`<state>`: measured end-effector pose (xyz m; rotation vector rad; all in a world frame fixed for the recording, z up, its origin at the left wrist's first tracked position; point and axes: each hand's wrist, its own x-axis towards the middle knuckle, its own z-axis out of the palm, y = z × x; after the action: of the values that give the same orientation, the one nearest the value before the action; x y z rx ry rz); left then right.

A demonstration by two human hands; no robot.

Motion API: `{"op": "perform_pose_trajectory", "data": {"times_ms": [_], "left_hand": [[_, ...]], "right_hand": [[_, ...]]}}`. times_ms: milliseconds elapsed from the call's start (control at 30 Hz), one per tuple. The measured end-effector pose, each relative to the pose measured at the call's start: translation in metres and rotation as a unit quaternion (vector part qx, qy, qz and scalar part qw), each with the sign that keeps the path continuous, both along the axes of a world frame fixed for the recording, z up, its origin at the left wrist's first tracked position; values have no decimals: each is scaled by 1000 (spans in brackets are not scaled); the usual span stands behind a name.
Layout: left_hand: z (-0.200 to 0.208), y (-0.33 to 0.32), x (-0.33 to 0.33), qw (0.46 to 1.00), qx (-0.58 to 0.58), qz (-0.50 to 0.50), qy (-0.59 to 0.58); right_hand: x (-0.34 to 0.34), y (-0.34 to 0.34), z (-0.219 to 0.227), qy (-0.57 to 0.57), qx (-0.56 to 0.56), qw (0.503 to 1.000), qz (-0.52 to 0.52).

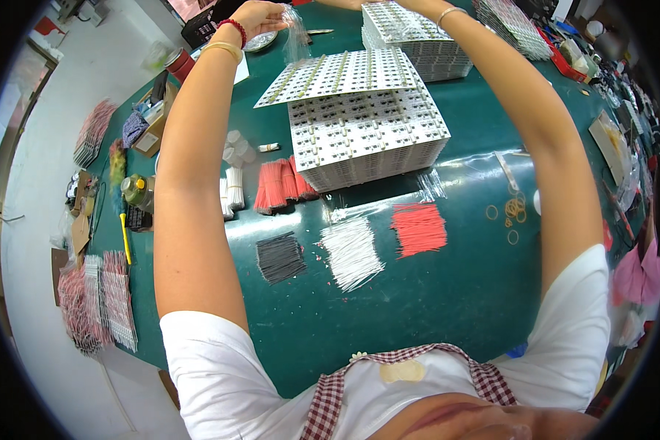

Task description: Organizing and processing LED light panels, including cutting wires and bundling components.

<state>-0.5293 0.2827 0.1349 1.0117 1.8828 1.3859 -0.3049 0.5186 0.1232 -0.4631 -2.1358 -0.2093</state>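
My left hand (258,17), with a red bead bracelet and a bangle at its wrist, is at the far side of the table. Its fingers are closed on a crumpled clear plastic bag (295,40) that hangs down. My right hand (418,4) reaches over the far stack of circuit boards (436,60); the top edge cuts off its fingers. Nearer stands a second tall stack of white circuit boards (374,139), with one board panel (337,77) lying askew on top. A bit of skin shows at the top edge between my hands; whose it is I cannot tell.
In front lie piles of black wires (280,258), white wires (350,253) and red wires (419,229). Bundled red wires (275,185) lie beside the near stack. Rubber bands (515,209) lie right. Wired boards (117,297) hang over the left edge; a red bin (565,59) stands far right.
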Motion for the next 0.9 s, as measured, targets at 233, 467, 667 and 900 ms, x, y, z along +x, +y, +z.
{"op": "perform_pose_trajectory", "data": {"times_ms": [233, 467, 667, 900], "left_hand": [[5, -10, -6, 999, 19, 14, 22], [-32, 2, -90, 946, 190, 204, -166], [-146, -21, -107, 944, 70, 314, 77], [-201, -24, 0, 781, -314, 56, 537]], "right_hand": [[86, -149, -41, -300, 66, 876, 373], [100, -163, -12, -399, 58, 889, 218], [110, -122, 26, -341, 30, 906, 250], [113, -39, 74, -321, -255, 858, 310]]}}
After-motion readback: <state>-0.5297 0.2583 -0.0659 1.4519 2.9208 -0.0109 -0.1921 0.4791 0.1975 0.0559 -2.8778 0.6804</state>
